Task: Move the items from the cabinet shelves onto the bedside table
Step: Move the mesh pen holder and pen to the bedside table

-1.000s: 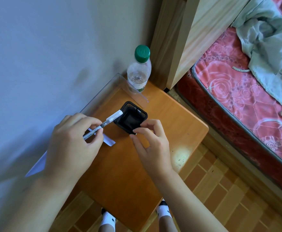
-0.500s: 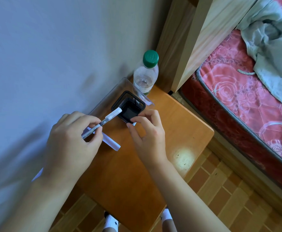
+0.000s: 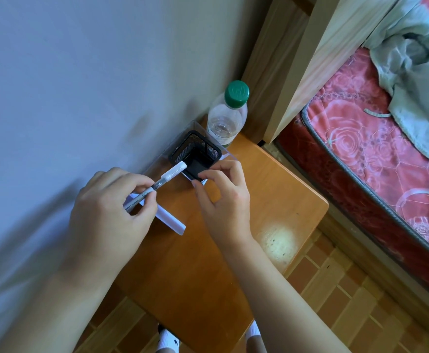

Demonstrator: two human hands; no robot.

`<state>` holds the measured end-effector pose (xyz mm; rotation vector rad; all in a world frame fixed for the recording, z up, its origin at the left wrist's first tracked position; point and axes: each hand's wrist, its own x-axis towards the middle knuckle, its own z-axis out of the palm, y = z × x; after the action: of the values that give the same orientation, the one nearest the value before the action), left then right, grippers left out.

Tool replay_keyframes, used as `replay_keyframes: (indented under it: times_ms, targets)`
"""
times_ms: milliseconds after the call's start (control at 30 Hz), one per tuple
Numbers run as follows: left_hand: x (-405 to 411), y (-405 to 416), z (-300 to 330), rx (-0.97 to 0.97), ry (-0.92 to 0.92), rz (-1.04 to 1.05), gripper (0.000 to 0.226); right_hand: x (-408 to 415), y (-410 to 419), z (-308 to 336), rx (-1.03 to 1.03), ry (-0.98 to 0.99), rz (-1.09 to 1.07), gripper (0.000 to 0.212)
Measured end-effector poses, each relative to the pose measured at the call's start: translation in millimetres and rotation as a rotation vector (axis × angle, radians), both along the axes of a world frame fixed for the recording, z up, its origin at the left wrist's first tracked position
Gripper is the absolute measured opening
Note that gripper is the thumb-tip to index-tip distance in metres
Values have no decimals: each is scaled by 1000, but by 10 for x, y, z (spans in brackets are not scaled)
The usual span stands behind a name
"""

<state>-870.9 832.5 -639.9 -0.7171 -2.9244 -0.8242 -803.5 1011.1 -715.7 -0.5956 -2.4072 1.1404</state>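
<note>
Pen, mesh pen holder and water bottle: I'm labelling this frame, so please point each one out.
pen [image 3: 168, 175], head view, on its white cap.
mesh pen holder [image 3: 202, 146], head view, on its inner mesh wall.
water bottle [image 3: 237, 90], head view, on its green cap.

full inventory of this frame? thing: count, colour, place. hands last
bedside table: 1, orange-brown wood, centre, against the wall
mesh pen holder: 1, black, far end of the table, near the wall
bottle: 1, clear with green cap, far corner of the table, behind the holder
pen: 1, grey with white cap, its cap at the holder's rim
white strip: 1, white, on the table, partly under the left hand
mattress: 1, red floral, right
cloth: 1, pale green, on the mattress
left hand: grips the pen
right hand: fingertips at the holder's near edge
</note>
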Motion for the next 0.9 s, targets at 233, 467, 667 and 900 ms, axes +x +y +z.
replay_keyframes:
  times_ms: [233, 467, 667, 900]
  targets:
    - [14, 16, -19, 24, 12, 1, 9, 22, 10, 31, -15, -9, 3, 16]
    - [33, 61, 4, 18, 11, -8, 9, 86, 61, 179, -54, 33, 19, 17]
    - [86, 176, 14, 33, 25, -39, 7, 164, 126, 423, -191, 66, 71, 32]
    - [118, 330, 46, 111, 25, -107, 12, 214, 236, 568, -406, 28, 10, 25]
